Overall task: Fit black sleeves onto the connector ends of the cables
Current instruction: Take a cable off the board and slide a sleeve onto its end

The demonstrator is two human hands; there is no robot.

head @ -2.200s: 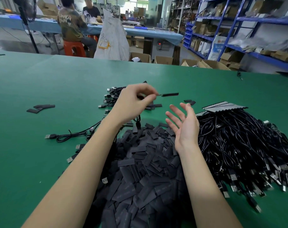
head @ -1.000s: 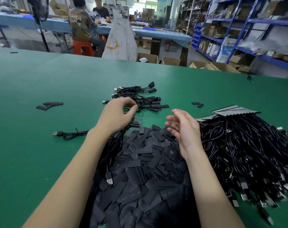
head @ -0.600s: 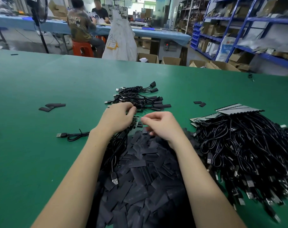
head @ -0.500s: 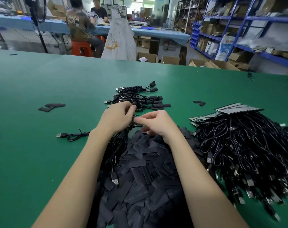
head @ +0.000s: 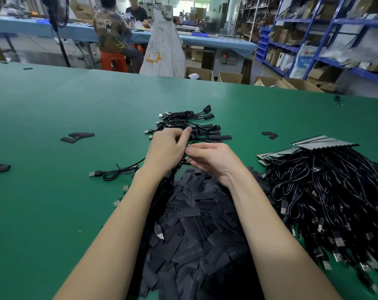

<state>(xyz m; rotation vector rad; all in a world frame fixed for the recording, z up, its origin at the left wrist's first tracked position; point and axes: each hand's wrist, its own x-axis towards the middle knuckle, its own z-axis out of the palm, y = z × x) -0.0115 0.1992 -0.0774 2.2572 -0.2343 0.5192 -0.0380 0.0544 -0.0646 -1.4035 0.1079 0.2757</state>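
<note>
A green tabletop [head: 54, 109] fills the view, a blue bench and blue shelving [head: 326, 31] behind it. At centre the left hand [head: 166, 152] and right hand [head: 214, 159] meet, fingers curled round a small connector end [head: 188, 150] (mostly hidden) above the heap of flat black sleeves [head: 196, 230]. Sleeved cables [head: 194, 126] lie just beyond; bare cables [head: 330, 195] pile right.
</note>
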